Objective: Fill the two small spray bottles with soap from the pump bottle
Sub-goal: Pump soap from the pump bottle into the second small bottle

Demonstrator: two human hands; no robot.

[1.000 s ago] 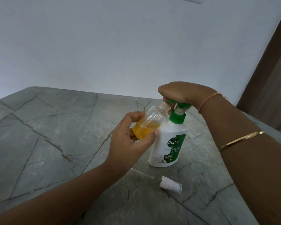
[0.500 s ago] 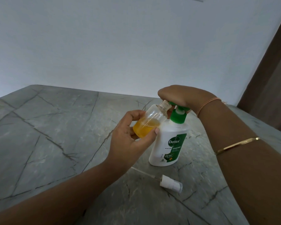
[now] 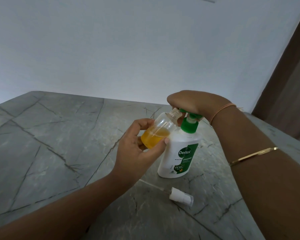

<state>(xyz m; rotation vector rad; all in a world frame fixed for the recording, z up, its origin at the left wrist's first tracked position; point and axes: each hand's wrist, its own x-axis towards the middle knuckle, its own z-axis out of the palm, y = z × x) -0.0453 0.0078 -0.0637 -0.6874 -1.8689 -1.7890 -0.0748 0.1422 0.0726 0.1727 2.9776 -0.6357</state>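
Head view, itemised: my left hand (image 3: 137,151) grips the small spray bottle (image 3: 160,131) around its lower half, thumb across the near side, fingers wrapped round the far side; this bottle is clear, uncapped and held off the table, tilted so its threaded neck points up and to the right, its mouth just beside the green spout; yellow-orange soap (image 3: 151,138) sits in its lower part, the upper part clear; my right hand (image 3: 192,104) arches over the green pump head (image 3: 189,127), palm on top and fingers curled down round the spout end, one finger showing between the neck and the pump collar; the pump bottle (image 3: 178,158), white with a green Dettol Original label, stands upright on the table (image 3: 59,153), its shoulder close against the tilted bottle, and I cannot tell whether they touch; a white spray cap (image 3: 180,197) with a thin dip tube lies on its side on the table just in front of the pump bottle, apart from it, tube pointing left; the table is grey stone with dark veins; a thin orange thread (image 3: 222,110) circles my right wrist and a gold bangle (image 3: 253,155) sits further up that forearm; a plain white wall (image 3: 128,49) stands behind
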